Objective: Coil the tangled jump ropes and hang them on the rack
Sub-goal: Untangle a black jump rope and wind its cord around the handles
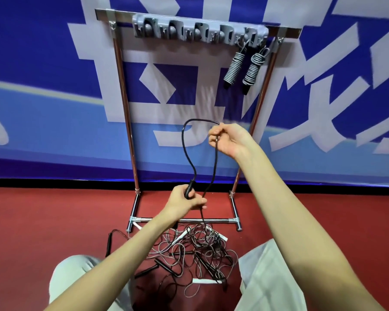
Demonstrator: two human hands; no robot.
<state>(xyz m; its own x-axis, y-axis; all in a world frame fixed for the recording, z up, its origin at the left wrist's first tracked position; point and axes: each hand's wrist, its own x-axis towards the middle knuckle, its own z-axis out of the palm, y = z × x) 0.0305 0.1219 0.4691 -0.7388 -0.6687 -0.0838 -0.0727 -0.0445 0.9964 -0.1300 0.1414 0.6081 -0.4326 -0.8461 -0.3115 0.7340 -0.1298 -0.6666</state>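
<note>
Between the two raised hands, a black jump rope (184, 149) forms an open loop in front of the rack (126, 108). Left hand (184, 199) grips the rope's black handle (189, 189): the fingers are curled round the lower part of the handle, and its upper end and the cord rise clear above the fist. From there the cord climbs, arcs over to the right, and enters the right hand (227, 138), which is held higher and farther away. Right thumb and fingertips (213, 134) are pinched together on the cord at the top of the loop; the remaining cord drops from below that pinch, passes just right of the left hand, and runs down into the tangled pile of ropes (200, 250) on the red floor (54, 216). The pile lies near the rack's base bar (202, 220), between the person's knees in light trousers (272, 270), and contains black and grey cords with black and white handles. A white handle (206, 281) lies at the near edge of the pile. At the far right of the rack's grey hook strip (198, 30), two coiled ropes (243, 66) hang side by side. A blue banner with white characters (54, 86) covers the wall behind the rack.
</note>
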